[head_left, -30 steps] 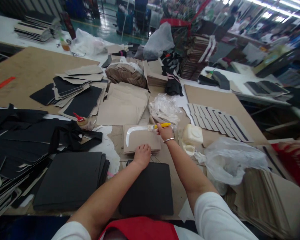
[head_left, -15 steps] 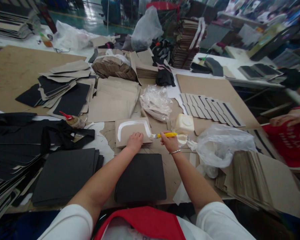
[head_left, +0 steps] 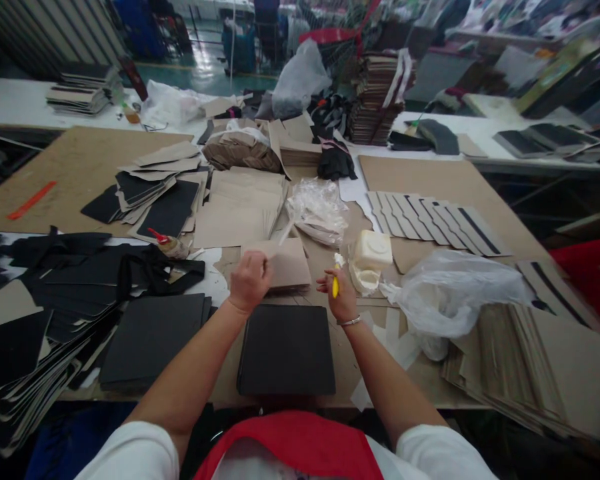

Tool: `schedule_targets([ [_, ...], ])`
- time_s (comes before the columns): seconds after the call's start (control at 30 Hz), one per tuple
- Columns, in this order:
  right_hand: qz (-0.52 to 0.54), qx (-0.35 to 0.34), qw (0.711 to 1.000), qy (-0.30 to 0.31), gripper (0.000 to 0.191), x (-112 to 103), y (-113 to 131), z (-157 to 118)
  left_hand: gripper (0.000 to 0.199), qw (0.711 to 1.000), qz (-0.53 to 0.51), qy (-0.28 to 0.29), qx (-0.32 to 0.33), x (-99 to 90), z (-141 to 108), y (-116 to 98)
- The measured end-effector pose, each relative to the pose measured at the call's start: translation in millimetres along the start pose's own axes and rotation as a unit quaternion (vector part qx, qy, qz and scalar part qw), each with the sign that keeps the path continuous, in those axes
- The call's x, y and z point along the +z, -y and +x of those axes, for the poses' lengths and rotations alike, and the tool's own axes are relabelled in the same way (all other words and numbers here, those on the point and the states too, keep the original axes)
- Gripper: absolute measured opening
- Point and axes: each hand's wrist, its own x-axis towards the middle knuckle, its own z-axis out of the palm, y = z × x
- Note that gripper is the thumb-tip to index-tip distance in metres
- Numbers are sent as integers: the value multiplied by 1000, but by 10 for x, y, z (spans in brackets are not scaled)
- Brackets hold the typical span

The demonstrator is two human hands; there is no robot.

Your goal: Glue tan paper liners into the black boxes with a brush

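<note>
My left hand (head_left: 250, 279) is closed at the left edge of a small stack of tan cardboard pieces (head_left: 293, 267); what its fingers pinch is hidden. A short white streak (head_left: 286, 232) shows at the stack's far edge. To the right of the stack, my right hand (head_left: 341, 293) grips a yellow-handled brush (head_left: 335, 287), its white-coated bristles pointing away from me. Beside that hand is a cream plastic container (head_left: 373, 249), with a white-smeared open part (head_left: 367, 280) on its near side. A stack of black boards (head_left: 287, 350) lies between my forearms.
More black boards (head_left: 153, 340) and black straps (head_left: 145, 267) lie on the left. A red-tipped bottle (head_left: 169, 244) rests near tan sheets (head_left: 237, 207). On the right are a clear plastic bag (head_left: 455, 287), a tan board stack (head_left: 525, 367) and a row of striped pieces (head_left: 430, 223).
The white curved stroke no longer shows on top of the cardboard stack. My left hand has moved to its left edge and closed. The brush has left the cardboard and turned to point away.
</note>
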Motion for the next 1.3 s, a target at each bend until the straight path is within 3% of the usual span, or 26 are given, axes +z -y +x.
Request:
schedule_targets([
  [0.07,-59,-15,998,9,32,141,35,-25,6,986,-92,-114,-84,-146,-29,-26],
  [0.17,-139,-15,990,-23,25,304,133,-72,14,932,-243,-178,-200,-173,-112,-102],
  [0.3,-154,-14,986,-57,24,339,240,-147,23,836,-439,-163,-285,-38,-274,-247],
  [0.37,-136,-17,988,-75,24,300,255,-173,31,802,-491,-151,-304,-11,-347,-314],
  [0.57,5,-25,995,-98,27,105,218,-267,45,760,-567,-114,-297,-166,-521,-343],
  [0.73,-21,-48,994,-93,25,-166,137,-622,32,726,-553,-105,-395,-266,-944,-171],
  [0.8,-66,-41,993,-85,26,-264,51,-841,32,739,-514,-68,-431,-285,-1222,-94],
  [0.9,-140,-33,987,-66,25,-355,-128,-1166,36,797,-404,32,-447,-337,-1654,7],
  [1.0,-182,-38,981,-47,25,-369,-317,-1403,37,854,-278,150,-414,-401,-1974,108],
  [1.1,-209,-41,977,-23,25,-326,-465,-1521,34,891,-198,209,-351,-424,-2149,220],
  [1.17,-226,-45,973,-17,27,-286,-534,-1552,35,902,-168,222,-330,-410,-2215,286],
  [1.3,-245,-43,968,-5,31,-229,-619,-1570,37,898,-149,241,-336,-368,-2299,359],
])
